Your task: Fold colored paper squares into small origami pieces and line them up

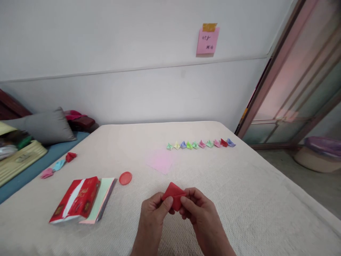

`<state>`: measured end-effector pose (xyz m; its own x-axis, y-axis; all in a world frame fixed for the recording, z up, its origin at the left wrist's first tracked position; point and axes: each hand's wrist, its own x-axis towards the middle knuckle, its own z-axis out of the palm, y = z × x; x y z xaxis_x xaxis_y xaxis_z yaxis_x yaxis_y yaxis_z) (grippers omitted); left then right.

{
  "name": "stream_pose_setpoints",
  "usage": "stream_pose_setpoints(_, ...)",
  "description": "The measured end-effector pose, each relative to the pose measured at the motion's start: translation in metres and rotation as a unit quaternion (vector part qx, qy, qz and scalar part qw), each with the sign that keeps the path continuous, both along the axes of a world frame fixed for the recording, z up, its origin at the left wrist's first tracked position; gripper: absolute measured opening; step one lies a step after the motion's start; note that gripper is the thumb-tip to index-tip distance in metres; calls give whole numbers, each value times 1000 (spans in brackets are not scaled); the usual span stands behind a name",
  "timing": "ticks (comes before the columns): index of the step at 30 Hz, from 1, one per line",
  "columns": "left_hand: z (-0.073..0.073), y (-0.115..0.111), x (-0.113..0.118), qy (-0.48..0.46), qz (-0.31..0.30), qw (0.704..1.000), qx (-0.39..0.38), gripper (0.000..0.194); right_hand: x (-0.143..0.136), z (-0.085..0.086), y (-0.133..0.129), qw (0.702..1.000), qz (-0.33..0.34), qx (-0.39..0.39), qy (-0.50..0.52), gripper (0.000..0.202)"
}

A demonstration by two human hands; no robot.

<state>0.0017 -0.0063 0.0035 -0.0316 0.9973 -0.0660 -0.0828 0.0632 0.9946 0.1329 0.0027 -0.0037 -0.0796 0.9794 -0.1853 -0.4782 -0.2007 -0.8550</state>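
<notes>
A small piece of folded red paper [173,190] is held up between both hands, above the near part of the table. My left hand [153,212] pinches its left corner with thumb and fingers. On the other side, my right hand [198,206] grips the right corner, the thumb in front and fingertips below. A horizontal fold edge crosses the paper's middle, and its back is hidden. Beyond the hands, a pale pink paper sheet [160,161] lies flat on the cloth.
Several folded paper boats [201,144] form a row at the back right. A red round lid [125,178], a red packet [77,199] and stacked coloured paper [102,199] lie left. Crumpled-looking paper pieces [59,165] sit by the left edge. A cream cloth [255,199] covers the table.
</notes>
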Motion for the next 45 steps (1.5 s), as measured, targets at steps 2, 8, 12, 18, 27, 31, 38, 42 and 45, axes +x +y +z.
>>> stream_pose_setpoints(2,1,1,0,8,-1,1000,-4,24,0,-1,1,1000,0,-3,-10,13)
stream_pose_setpoints(8,1,2,2,19,7,1000,-1,25,-2,0,-1,1000,6,2,-26,12)
stream_pose_setpoints(12,-3,1,3,0,-7,1000,5,26,-2,2,-2,999,10,16,-30,20)
stream_pose_setpoints(18,-6,-2,4,-29,-16,999,7,27,0,0,-2,999,1,18,-34,33)
stream_pose_setpoints(27,-5,-6,6,-48,-10,999,1,35,-3,1,-5,998,-16,19,-57,37)
stream_pose_setpoints(31,-2,-2,7,-24,-28,999,-14,21,-2,4,-5,990,-31,49,-130,34)
stream_pose_setpoints(38,2,0,9,-46,-30,998,-11,15,-3,1,-4,992,-20,46,-112,34)
stream_pose_setpoints(42,5,-1,10,-41,-46,998,-22,17,-1,-1,-2,997,19,40,-68,23)
stream_pose_setpoints(45,6,-1,10,-33,-48,998,-23,18,-1,1,-2,996,30,39,-77,17)
